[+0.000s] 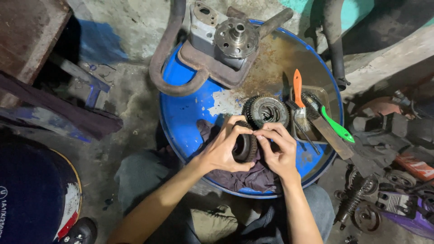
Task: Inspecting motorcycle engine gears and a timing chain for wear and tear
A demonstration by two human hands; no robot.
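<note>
Two hands are meeting just below the middle of the frame, both closing on one small dark gear. The left hand is curling around the gear's left side, its fingers bent over the top edge and the thumb tucking underneath, so it is gripping rather than lying flat. The right hand is coming in from the right with its fingers drawn together, the fingertips pressing on the gear's upper right rim. The gear is standing on edge, its toothed rim facing right and its bore looking toward the left hand, so its axis is running roughly left to right across the frame. It is hovering just over a dark purple rag that is lying on the lid of a blue drum. Just above the hands, a larger toothed gear is lying flat on the lid. To its right, a shallow tray is holding an orange-handled brush and a green-handled brush. At the upper middle, a rusty housing with a round flange is resting on the drum.
</note>
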